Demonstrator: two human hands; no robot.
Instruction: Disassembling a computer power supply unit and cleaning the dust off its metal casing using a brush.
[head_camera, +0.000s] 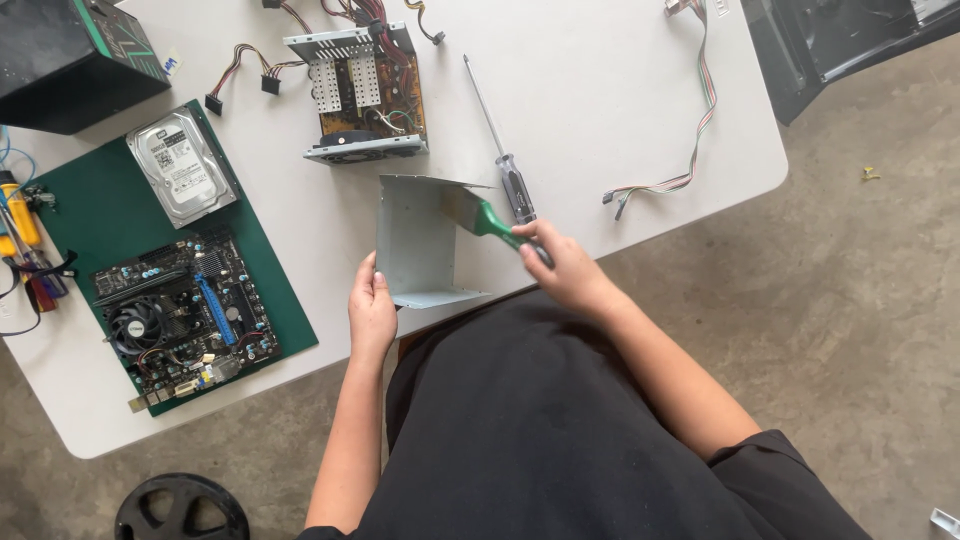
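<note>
White table on a mottled grey concrete floor.

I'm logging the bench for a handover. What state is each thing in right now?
Metal cover: off the unit, on the table, steadied by the left hand.
Green-handled brush: gripped in the right hand, bristles on the cover.
Power supply: opened, internals exposed.
Screwdriver: lying flat, untouched.
Hard drive: flat on the green mat.
Motherboard: bare, on the mat.

White table; green mat; screwdriver
</note>
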